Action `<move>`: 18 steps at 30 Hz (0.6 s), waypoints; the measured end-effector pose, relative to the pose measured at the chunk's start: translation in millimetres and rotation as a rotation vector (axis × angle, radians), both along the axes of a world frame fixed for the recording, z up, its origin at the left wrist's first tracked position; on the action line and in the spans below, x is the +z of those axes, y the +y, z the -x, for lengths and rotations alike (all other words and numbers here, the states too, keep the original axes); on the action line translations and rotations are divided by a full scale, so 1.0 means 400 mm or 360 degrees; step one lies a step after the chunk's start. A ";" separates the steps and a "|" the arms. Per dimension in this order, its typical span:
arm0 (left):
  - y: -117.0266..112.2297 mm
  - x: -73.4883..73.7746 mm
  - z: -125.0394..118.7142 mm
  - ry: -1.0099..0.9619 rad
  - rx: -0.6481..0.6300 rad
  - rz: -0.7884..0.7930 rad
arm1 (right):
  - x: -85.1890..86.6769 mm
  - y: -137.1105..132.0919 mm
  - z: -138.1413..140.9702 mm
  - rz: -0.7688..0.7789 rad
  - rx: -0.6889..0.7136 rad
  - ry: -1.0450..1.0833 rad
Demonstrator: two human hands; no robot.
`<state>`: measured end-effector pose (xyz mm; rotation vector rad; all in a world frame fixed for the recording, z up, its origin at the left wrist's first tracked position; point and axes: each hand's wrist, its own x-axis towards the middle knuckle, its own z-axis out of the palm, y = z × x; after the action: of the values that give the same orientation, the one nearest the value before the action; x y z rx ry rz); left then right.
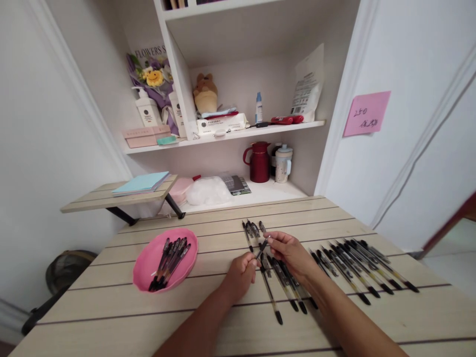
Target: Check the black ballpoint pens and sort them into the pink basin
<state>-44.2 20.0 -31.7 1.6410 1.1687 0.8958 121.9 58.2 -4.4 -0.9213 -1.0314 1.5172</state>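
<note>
Both my hands meet over the middle of the wooden table (111, 307). My left hand (241, 273) is closed around the lower end of a black pen (262, 247). My right hand (289, 250) pinches the pen's upper end between thumb and fingers. Under and beside my hands lie several loose black pens (273, 302) on the table. More pens (357, 270) are spread in a row to the right. A pink bowl (147, 263) at the left holds several black pens.
Behind the table, white shelves (260, 130) carry a red jug (259, 161), a cup, bottles, a plush toy and boxes. A small raised wooden stand (92, 201) with blue notebooks sits at the back left. A pink note (366, 113) is stuck on the right wall.
</note>
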 end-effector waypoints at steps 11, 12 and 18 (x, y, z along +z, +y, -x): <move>-0.010 0.010 -0.004 0.0056 -0.0030 -0.0172 | -0.008 -0.005 0.008 -0.0025 -0.0053 -0.0085; -0.010 0.011 -0.004 0.0057 -0.0034 -0.0183 | -0.006 -0.007 0.009 -0.0032 -0.0078 -0.0089; -0.008 0.016 -0.005 0.0075 -0.0051 -0.0169 | 0.008 -0.012 0.000 -0.0029 0.0027 0.0076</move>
<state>-42.3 16.7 -25.5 1.7702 1.1399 0.9170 121.7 53.5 -1.2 -0.8614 -1.0191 1.5347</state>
